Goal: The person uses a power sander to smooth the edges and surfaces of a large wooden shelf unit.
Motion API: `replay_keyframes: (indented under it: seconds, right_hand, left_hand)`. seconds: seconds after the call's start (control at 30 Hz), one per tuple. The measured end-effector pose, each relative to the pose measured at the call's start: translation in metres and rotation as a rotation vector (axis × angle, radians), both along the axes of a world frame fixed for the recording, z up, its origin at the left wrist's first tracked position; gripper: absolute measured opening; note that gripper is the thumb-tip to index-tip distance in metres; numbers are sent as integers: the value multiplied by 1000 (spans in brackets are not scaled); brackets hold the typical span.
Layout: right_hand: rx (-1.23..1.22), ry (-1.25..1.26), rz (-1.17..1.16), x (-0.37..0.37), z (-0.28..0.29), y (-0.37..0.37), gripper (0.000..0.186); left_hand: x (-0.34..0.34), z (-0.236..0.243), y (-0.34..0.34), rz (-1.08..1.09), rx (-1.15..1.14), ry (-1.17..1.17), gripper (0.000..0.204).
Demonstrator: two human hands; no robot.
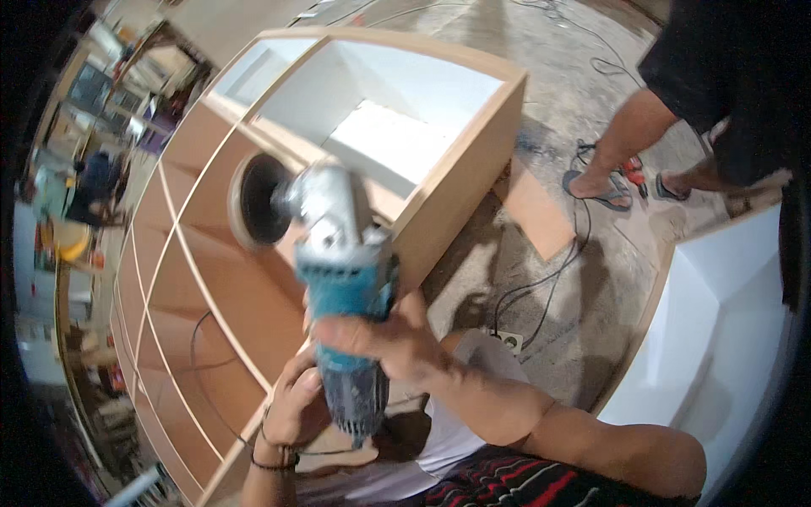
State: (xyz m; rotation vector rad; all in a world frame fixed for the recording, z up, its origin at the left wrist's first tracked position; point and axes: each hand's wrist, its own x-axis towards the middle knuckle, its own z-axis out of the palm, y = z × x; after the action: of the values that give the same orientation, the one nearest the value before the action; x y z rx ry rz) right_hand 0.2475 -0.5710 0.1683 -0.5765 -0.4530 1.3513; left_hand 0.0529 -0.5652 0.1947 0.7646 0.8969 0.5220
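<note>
An angle grinder (342,296) with a teal body, metal head and dark rear end is raised over the wooden cabinet. My right hand (380,342) is wrapped round its body, thumb across the top. The round sanding disc (260,201) at its head is blurred and appears apart from the wood. Close against the grinder's rear, my left hand (296,401) has its fingers curled beside the cabinet's near edge; the grinder partly hides them, so what they grip cannot be made out. Below me lies the large cabinet (460,194), with brown compartments and white-lined ones.
At the right, a person (629,127) in sandals stands by a red power tool (634,173). A white-lined wooden box (676,338) stands at the lower right. Cables (553,279), a socket block (509,342) and a loose board (536,211) lie on the floor.
</note>
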Motion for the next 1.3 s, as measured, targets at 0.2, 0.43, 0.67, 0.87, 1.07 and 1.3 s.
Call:
replay_keyframes:
  seconds: [0.2,0.43,0.67,0.87,1.07,1.3]
  right_hand:
    - [-25,-172,-189,-1,-13,6,48]
    - [25,-115,-460,44,-8,-16,68]
    - [326,-451,-296,66,45,-68,62]
    - [318,-277,-276,102,26,-73,70]
    - [290,-112,-238,157,-39,-74,74]
    - [88,-123,-393,242,-98,-96,70]
  left_hand:
    - [38,-3,18,-431,374,213,70]
    - [67,-23,30,-395,854,-175,52]
    - [102,-3,12,-419,798,-343,59]
    - [137,-13,14,-495,778,-237,66]
    - [215,-84,-15,-418,720,-148,76]
    - [300,-141,-30,-443,791,-133,85]
